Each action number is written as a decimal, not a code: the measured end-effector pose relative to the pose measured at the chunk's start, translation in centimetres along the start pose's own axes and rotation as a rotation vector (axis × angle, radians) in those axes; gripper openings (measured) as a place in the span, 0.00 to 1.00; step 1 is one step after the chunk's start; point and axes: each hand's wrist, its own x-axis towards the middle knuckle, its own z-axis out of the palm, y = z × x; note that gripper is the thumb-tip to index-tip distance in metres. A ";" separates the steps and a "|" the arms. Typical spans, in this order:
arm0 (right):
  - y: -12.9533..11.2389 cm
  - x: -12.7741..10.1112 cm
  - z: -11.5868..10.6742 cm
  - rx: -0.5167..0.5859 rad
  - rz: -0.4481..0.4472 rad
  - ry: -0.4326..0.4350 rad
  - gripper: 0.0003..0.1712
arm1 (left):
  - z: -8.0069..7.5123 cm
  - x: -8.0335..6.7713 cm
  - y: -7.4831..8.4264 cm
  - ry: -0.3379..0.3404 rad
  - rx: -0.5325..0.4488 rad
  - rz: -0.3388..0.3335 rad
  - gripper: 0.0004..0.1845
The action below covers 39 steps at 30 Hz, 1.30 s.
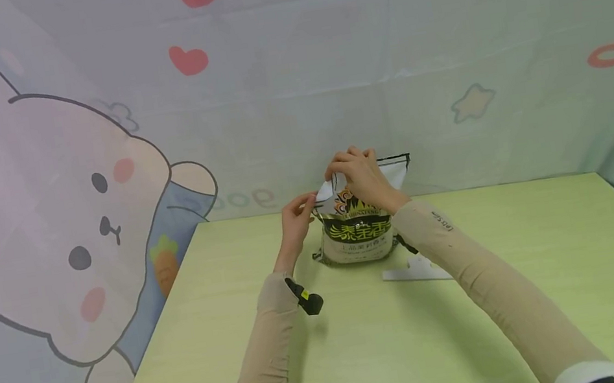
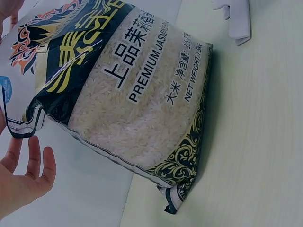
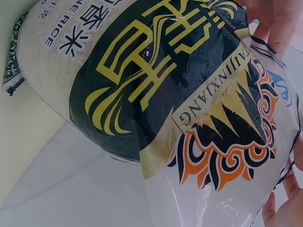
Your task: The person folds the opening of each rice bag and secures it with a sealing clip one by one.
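A bag of rice (image 1: 359, 236) stands upright at the back of the table, its dark band and printed label facing me and grains showing through the clear lower part. My left hand (image 1: 294, 219) pinches the folded upper left corner; in the left wrist view the fingers (image 2: 34, 158) lie by that corner, the thumb mostly out of frame. Across the front of the bag, my right hand (image 1: 361, 177) grips its top edge left of the middle. Part of this hand (image 3: 289, 203) appears at the right wrist view's edge, behind the bag's top.
A white plastic clip (image 1: 417, 269) lies on the pale green table (image 1: 365, 353), in front and to the right of the bag, partly hidden by my right forearm. Behind the table hangs a cloth backdrop (image 1: 283, 103) with a cartoon rabbit and hearts.
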 end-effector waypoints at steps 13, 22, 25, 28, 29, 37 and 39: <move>-0.6 -0.1 0.0 -0.008 0.031 -0.025 0.13 | 0.2 0.0 -0.4 0.018 0.047 0.072 0.14; -1.1 -0.3 0.6 -0.082 0.035 -0.010 0.08 | 0.0 -1.0 1.3 -0.016 -0.015 0.055 0.14; -1.2 -0.3 0.9 -0.113 0.037 -0.013 0.08 | 0.0 -1.4 1.9 -0.015 -0.024 0.064 0.13; -1.3 -0.3 1.1 -0.137 0.031 -0.009 0.08 | 0.2 -1.2 1.5 0.000 -0.032 0.070 0.13; -1.3 -0.2 1.2 -0.143 0.029 -0.007 0.08 | 0.2 -1.1 1.2 0.008 -0.031 0.070 0.13; -1.5 -0.2 1.6 -0.171 0.034 -0.002 0.06 | 0.3 -0.3 -0.6 0.025 -0.016 0.096 0.14; -1.6 -0.2 1.7 -0.180 0.031 0.002 0.06 | 0.3 -0.3 -0.6 0.025 -0.021 0.103 0.13</move>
